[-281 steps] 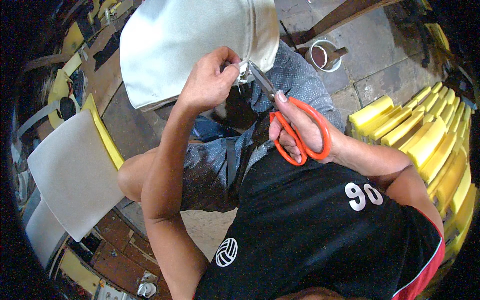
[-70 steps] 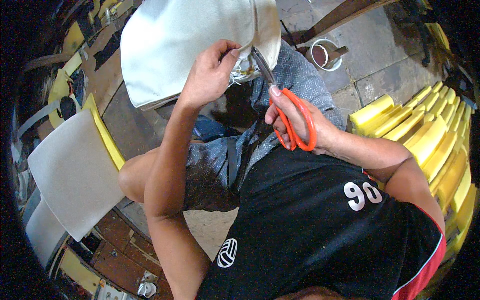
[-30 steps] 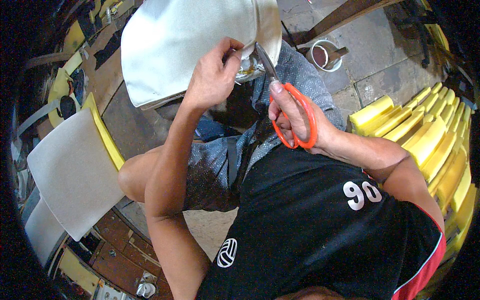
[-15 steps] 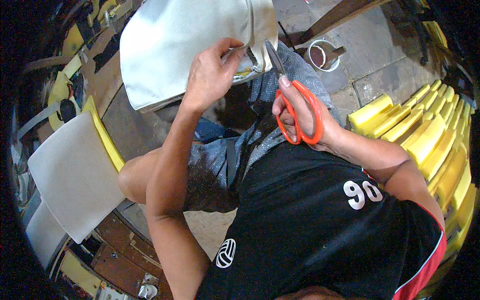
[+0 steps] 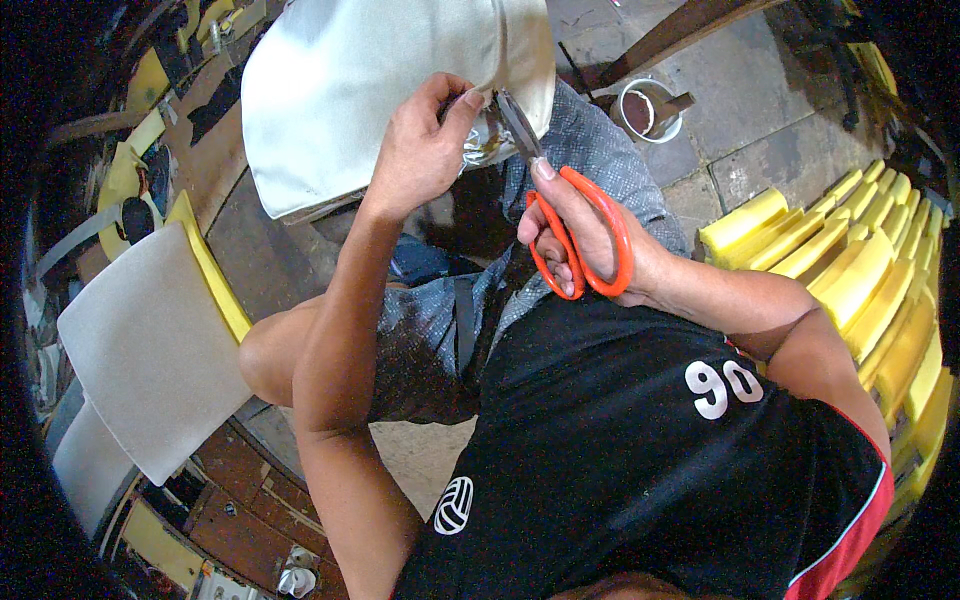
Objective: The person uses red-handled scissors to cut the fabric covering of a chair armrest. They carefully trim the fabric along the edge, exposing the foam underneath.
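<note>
A cream fabric-covered cushion (image 5: 370, 90) lies across the upper middle, over my lap. Its near right corner is open, and something shiny shows inside the gap. At that opening my left hand (image 5: 425, 150) is closed, its thumb and fingertips pinching the edge of the cushion cover. From the right, my right hand (image 5: 590, 230) grips a pair of scissors (image 5: 520, 125) by the orange handles. The scissor tips touch or nearly touch the cover beside my left fingertips; whether anything lies between the blades I cannot tell.
Another pale cushion (image 5: 150, 350) leans at the left, beside my knee. Yellow foam strips (image 5: 850, 270) are piled at the right. A white bucket (image 5: 648, 110) stands on the floor beyond my leg, near a wooden beam (image 5: 690, 38). Scraps (image 5: 150, 130) clutter the far left.
My right hand has brought the scissors left, closer to my left fingertips. The blades look slightly more apart. My left hand keeps its pinch, almost in the same place.
</note>
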`<state>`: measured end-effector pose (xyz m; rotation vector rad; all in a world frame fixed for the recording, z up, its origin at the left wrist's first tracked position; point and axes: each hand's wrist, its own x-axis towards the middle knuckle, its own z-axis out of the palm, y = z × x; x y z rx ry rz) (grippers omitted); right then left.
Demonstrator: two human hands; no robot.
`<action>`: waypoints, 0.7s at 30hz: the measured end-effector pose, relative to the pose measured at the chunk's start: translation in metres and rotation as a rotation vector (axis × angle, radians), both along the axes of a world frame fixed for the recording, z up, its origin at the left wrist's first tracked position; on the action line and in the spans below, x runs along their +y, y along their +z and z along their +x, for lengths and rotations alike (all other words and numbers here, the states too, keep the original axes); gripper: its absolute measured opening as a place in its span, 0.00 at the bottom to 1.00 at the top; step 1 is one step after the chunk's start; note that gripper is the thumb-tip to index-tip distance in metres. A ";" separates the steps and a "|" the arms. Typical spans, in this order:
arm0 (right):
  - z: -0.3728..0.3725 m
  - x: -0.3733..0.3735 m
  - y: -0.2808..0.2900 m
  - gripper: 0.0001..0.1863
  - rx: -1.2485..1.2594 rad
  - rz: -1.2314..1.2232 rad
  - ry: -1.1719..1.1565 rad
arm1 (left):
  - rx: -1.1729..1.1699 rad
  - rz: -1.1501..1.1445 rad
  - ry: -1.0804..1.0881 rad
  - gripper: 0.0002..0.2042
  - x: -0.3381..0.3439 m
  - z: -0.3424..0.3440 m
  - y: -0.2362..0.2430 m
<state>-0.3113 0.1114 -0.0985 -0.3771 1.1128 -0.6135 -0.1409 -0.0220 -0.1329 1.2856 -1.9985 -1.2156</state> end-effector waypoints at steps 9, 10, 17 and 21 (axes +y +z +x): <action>0.001 -0.002 0.004 0.40 0.058 -0.030 0.003 | -0.012 -0.007 0.007 0.15 0.002 -0.001 0.003; 0.001 -0.002 0.004 0.40 0.059 -0.026 -0.001 | -0.017 -0.007 0.007 0.15 0.002 -0.001 0.004; 0.003 -0.003 0.004 0.40 0.061 -0.008 0.003 | -0.016 0.005 0.007 0.15 0.003 -0.002 0.006; 0.002 -0.001 0.004 0.40 0.062 0.004 0.021 | -0.014 0.008 0.008 0.15 0.003 -0.001 0.003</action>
